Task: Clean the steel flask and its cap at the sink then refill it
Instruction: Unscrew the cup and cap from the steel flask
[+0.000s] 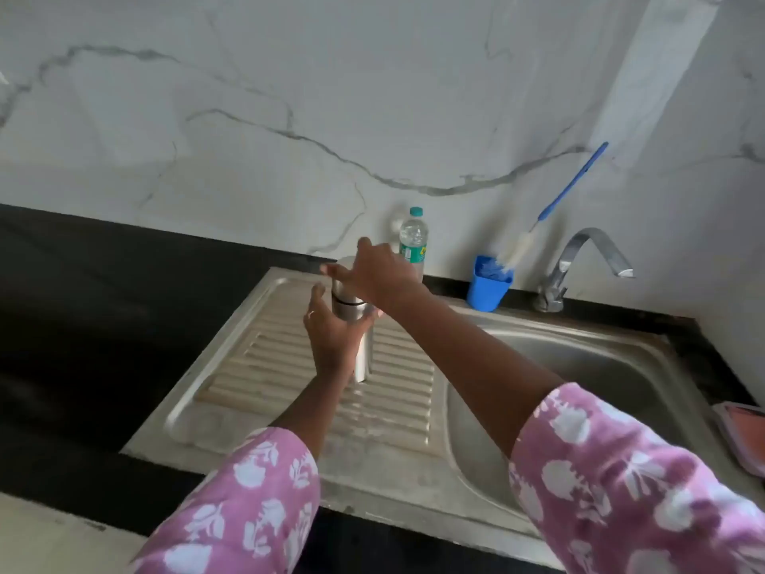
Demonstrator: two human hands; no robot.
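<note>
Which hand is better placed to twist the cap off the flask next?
Right. The right hand is already over the cap at the top, while the left hand grips the flask body, steadying it upright on the drainboard.

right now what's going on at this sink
A person holds a slim steel flask upright on the ribbed steel drainboard. The left hand grips the flask's body while the right hand covers its steel cap from above. The chrome tap shows no water running, and the blue-handled bottle brush sits in its blue plastic cup.
</note>
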